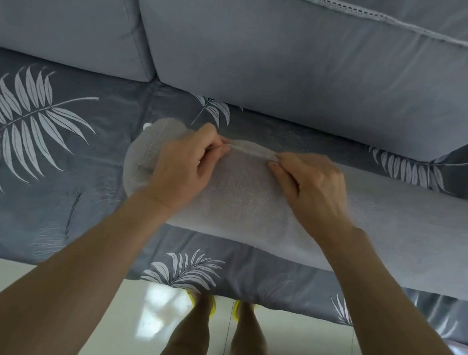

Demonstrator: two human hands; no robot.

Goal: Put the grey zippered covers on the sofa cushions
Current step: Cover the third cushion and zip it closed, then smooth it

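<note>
Where edges meet, left hand (183, 164) and right hand (313, 186) pinch the cover (248, 204).

I see a pale grey woven cushion cover (253, 205), a slate-blue seat cover (87, 200) printed with white fern leaves, and plain blue-grey back cushions (267, 54).

The long cushion (393, 235), in its grey woven cover (239, 203), lies lengthwise on the leaf-print seat (56, 174), opening seam up.
</note>
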